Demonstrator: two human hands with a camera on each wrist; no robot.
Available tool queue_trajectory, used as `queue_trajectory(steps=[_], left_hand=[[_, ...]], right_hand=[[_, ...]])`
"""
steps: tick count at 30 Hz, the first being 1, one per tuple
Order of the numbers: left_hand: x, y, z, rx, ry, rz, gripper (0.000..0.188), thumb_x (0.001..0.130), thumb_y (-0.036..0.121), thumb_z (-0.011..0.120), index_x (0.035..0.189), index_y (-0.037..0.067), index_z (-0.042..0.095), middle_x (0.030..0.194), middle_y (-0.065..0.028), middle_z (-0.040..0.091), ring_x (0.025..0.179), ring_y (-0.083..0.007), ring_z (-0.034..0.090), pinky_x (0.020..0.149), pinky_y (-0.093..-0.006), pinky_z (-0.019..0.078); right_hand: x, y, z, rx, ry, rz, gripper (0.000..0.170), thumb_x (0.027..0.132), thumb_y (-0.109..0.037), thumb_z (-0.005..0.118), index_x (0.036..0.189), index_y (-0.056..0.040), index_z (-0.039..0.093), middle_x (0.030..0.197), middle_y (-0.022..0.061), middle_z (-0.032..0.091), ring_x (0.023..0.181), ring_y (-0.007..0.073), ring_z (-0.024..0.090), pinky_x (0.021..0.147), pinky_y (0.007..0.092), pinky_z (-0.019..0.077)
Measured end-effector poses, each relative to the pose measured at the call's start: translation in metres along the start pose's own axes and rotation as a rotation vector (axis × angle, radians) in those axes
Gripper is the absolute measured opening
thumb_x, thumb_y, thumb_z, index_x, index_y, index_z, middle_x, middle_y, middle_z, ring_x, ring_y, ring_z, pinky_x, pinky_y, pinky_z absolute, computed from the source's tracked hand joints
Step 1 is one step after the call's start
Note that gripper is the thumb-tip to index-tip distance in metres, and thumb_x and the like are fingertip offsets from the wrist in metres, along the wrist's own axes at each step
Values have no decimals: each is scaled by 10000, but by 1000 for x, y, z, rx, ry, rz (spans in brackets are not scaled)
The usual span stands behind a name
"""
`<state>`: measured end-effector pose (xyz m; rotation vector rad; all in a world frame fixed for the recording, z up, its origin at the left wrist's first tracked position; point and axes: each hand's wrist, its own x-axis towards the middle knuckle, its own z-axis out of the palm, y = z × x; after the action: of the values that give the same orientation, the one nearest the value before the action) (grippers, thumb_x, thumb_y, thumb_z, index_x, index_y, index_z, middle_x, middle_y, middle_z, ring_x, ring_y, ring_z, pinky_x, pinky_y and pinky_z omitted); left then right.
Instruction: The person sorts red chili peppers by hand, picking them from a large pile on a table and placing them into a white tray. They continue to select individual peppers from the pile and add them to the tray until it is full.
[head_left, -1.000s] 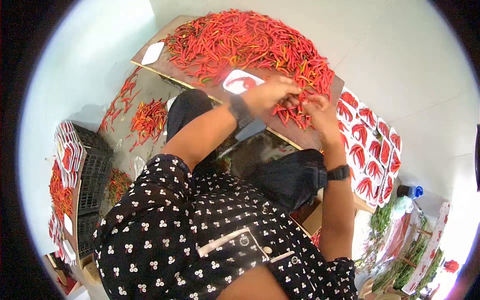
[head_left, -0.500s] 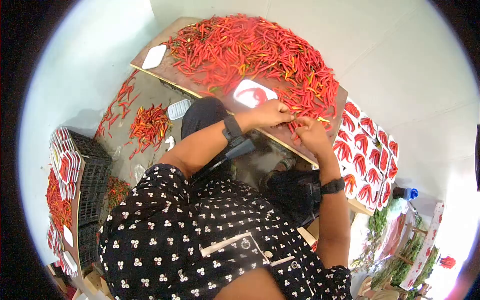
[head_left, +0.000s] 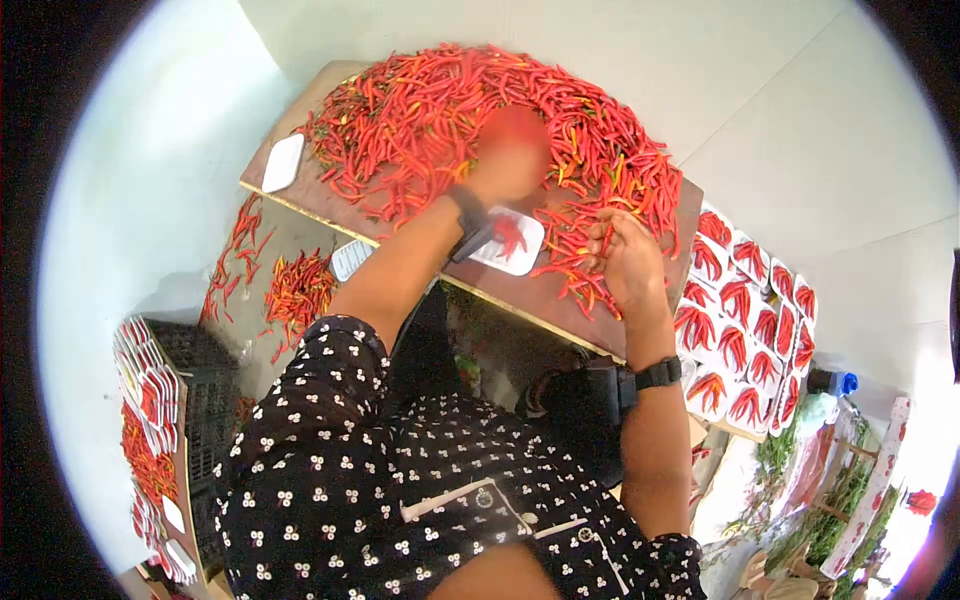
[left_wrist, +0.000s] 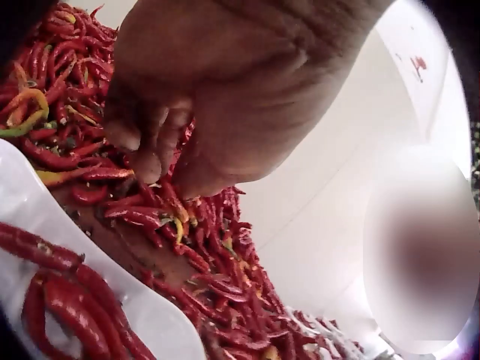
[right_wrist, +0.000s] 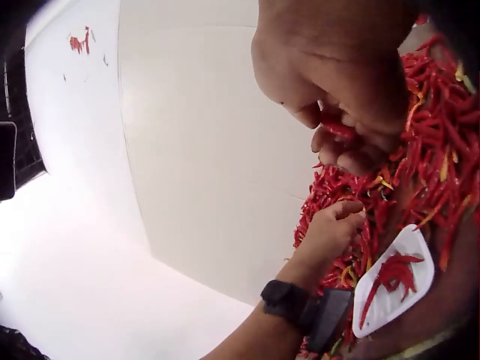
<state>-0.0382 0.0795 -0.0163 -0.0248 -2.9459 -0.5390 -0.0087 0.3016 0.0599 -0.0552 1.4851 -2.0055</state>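
Observation:
Over the middle of the heap of red chillies [head_left: 600,130], beyond a white tray [head_left: 525,255], is the left hand [head_left: 508,165], its fingers blurred in the head view. The left wrist view shows that hand [left_wrist: 217,90] with loosely bent fingers, tips down at the chillies [left_wrist: 142,214]; no chilli is plainly held. To the right of the tray, the right hand [head_left: 632,265] is raised over the near right part of the heap. In the right wrist view the right hand [right_wrist: 337,67] curls its fingers round a red chilli [right_wrist: 339,129]. Several chillies lie in the tray [right_wrist: 381,307].
Filled trays [head_left: 735,335] stand in rows at the right. An upturned white tray [head_left: 283,163] lies at the table's left corner. On the floor at left are loose chillies [head_left: 300,290] and a ribbed tray [head_left: 352,260]; black crates [head_left: 205,400] stand beyond. A wall rises behind the table.
The left hand has parted from the right hand and moved up and left over the heap. The right hand has stayed on the right side, its fingers now pointing more upward.

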Motion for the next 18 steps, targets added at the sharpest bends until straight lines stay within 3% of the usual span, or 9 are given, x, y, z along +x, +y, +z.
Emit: queue_trajectory(steps=[2, 7, 9, 15, 18], left_hand=[[7, 0, 6, 15, 128, 13, 166, 707, 156, 519, 822, 43, 558, 826, -169, 551, 766, -337, 553, 661, -441, 435], [13, -1, 22, 52, 38, 7, 189, 721, 177, 525, 852, 43, 551, 869, -160, 538, 797, -324, 557, 681, -425, 453], [15, -2, 29, 58, 108, 28, 241, 741, 289, 497, 825, 73, 563, 823, -148, 549, 786, -333, 558, 670, -436, 447], [21, 7, 30, 70, 111, 12, 238, 737, 288, 485, 796, 76, 576, 808, -156, 563, 739, -337, 567, 623, -444, 452], [26, -11, 43, -27, 93, 106, 263, 744, 310, 504, 804, 69, 590, 739, -161, 567, 697, -336, 571, 588, -438, 445]], right_hand=[[5, -1, -1, 42, 62, 2, 168, 856, -156, 375, 905, -36, 480, 697, 37, 483, 561, 130, 442, 498, 261, 389], [10, -3, -1, 21, 65, 12, 179, 865, -172, 358, 894, -47, 482, 674, 26, 466, 549, 111, 427, 475, 236, 338], [12, -3, -4, 7, 88, 15, 178, 864, -175, 361, 892, -49, 483, 671, 23, 465, 546, 109, 424, 474, 236, 337], [14, -1, -12, 17, 135, 22, 186, 859, -191, 377, 873, -47, 494, 671, 15, 464, 542, 106, 418, 473, 236, 339], [15, 0, -18, 32, 154, 50, 180, 853, -186, 393, 869, -41, 498, 677, 16, 468, 542, 108, 418, 472, 239, 340]])
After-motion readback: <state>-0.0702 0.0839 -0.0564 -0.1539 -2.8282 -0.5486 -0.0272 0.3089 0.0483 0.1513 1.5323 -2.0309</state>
